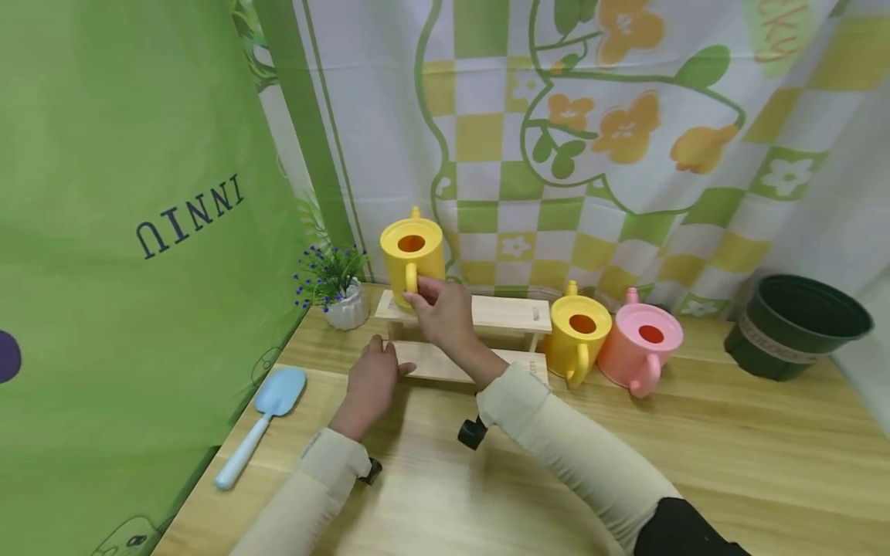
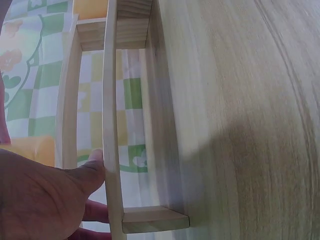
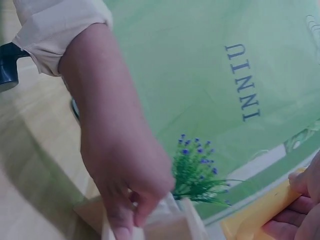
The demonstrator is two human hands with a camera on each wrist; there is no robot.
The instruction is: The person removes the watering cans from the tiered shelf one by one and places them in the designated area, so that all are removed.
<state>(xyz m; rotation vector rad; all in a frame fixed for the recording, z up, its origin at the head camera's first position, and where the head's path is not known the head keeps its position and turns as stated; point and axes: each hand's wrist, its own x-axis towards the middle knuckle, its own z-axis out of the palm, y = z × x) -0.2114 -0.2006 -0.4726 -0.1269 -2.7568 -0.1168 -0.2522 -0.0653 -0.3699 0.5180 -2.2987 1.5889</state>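
By its handle, my right hand [image 1: 446, 310] grips a yellow watering can [image 1: 429, 259], which stands upright at the left end of the upper tier of a small two-tier wooden shelf [image 1: 504, 311]. My left hand [image 1: 373, 377] holds the left end of the shelf's lower board, thumb over its top. In the left wrist view, the left thumb [image 2: 92, 170] lies against the board [image 2: 111, 125], with fingertips partly hidden behind it. The right wrist view has the right fingers [image 3: 287, 222] curled around the yellow handle at the lower right.
Right of the shelf stand another yellow watering can [image 1: 562, 344] and a pink one [image 1: 622, 354], side by side. A dark green pot [image 1: 772, 340] is farther right. At the left are a potted plant with blue flowers [image 1: 346, 309] and a light blue trowel [image 1: 260, 425]. Patterned curtains [image 1: 487, 139] hang behind.
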